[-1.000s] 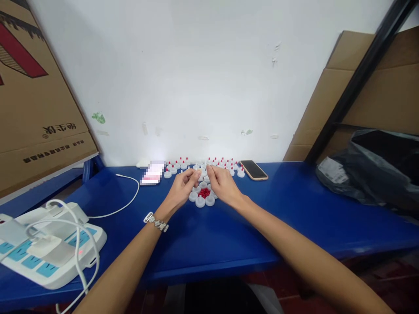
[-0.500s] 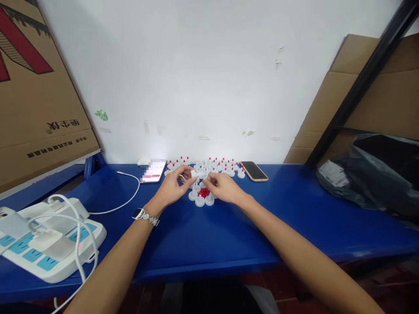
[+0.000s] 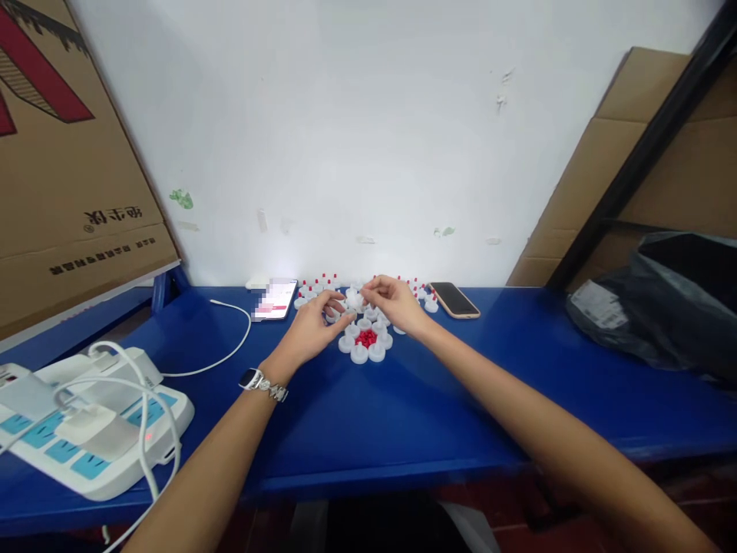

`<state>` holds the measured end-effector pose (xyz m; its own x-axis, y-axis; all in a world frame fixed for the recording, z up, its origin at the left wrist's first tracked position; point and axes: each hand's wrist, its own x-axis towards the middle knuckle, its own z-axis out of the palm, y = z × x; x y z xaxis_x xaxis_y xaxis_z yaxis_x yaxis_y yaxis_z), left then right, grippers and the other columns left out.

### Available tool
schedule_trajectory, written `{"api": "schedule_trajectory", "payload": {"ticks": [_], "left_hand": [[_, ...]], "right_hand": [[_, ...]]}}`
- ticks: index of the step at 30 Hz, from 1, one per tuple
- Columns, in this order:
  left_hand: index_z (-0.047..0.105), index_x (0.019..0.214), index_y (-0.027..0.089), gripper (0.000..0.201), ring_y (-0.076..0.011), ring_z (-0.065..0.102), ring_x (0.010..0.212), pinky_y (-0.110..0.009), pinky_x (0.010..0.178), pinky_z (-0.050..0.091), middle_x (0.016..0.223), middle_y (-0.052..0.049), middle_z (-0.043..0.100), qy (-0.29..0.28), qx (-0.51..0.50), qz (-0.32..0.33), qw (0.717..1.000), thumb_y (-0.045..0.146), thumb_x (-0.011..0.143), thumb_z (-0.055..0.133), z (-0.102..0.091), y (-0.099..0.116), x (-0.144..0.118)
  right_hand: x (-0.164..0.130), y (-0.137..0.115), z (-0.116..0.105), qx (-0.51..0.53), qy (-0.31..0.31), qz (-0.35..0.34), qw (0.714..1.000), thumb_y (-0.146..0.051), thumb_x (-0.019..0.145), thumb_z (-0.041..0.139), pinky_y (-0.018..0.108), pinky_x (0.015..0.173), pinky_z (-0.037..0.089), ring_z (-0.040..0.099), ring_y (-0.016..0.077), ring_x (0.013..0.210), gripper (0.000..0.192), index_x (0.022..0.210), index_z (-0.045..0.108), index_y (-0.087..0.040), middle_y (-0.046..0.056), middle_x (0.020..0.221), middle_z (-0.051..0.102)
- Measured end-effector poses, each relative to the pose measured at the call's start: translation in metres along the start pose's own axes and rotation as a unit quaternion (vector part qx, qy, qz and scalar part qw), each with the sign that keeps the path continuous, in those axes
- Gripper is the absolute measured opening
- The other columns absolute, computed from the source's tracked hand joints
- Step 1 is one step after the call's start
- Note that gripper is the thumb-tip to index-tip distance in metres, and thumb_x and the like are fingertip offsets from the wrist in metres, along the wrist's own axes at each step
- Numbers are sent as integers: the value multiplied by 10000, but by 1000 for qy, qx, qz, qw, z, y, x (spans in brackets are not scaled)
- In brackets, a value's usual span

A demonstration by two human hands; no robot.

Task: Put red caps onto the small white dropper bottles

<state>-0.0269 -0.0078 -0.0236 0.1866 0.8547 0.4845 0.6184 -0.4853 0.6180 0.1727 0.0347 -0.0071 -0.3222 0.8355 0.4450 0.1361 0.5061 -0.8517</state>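
Observation:
My left hand [image 3: 319,326] is at the near left of a cluster of small white nozzle caps, its thumb and fingers apart around some of them. From the right, my right hand [image 3: 396,301] pinches at the edge of a white cap [image 3: 353,298], with thumb and forefinger together. Small red tips [image 3: 366,338] lie in a pile, ringed by several white caps [image 3: 359,354]. Behind my hands stand more white caps with red tips on top [image 3: 431,302]. My fingers hide part of the cluster.
A lit phone [image 3: 275,299] lies left of the caps, a dark phone [image 3: 454,300] right of them. A white power strip [image 3: 109,468] with cables takes up the blue table's [image 3: 368,415] left end. At right sits a dark plastic bag [image 3: 662,299]. Cardboard leans on both sides.
My left hand's fingers have spread from the white cap they were pinching. My right hand has moved slightly up and forward to a white cap. The view has shifted a little.

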Motion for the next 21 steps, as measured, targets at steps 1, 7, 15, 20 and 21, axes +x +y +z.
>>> {"api": "schedule_trajectory", "payload": {"ticks": [1,7,15,20,21], "left_hand": [[620,1089,186,414,-180,616,742,-307,664,472,901,-54,693,-5,14,-14,1000,511,833,634,-2,-4,0],[624,803,190,326,-172,581,575,-273,530,390,641,-17,648,-112,20,-59,992,508,851,572,-8,-17,-2],[628,796,197,300,-192,631,605,-270,544,401,663,-36,702,-165,23,-81,983,479,861,551,-4,-13,-7],[644,800,193,291,-195,628,619,-268,538,394,678,-45,701,-163,31,-88,982,458,861,541,-4,-13,-7],[641,792,193,291,-193,625,616,-268,535,391,682,-46,702,-161,34,-91,982,459,858,543,-5,-13,-7]], "right_hand": [[10,0,0,-31,16,-6,999,-356,831,627,269,656,471,642,149,676,197,862,603,-163,33,723,688],[76,16,15,-298,4,-23,954,-189,841,562,246,699,462,652,149,752,99,875,649,-155,59,830,721],[116,44,41,-472,-108,-15,875,-152,817,568,277,767,441,658,218,876,173,904,717,-148,120,936,736],[129,53,35,-481,-165,0,861,-138,771,614,260,743,442,658,205,841,156,867,737,-149,107,908,742],[131,54,34,-484,-174,6,858,-140,760,628,261,736,443,658,207,834,146,856,738,-150,106,900,742]]}}
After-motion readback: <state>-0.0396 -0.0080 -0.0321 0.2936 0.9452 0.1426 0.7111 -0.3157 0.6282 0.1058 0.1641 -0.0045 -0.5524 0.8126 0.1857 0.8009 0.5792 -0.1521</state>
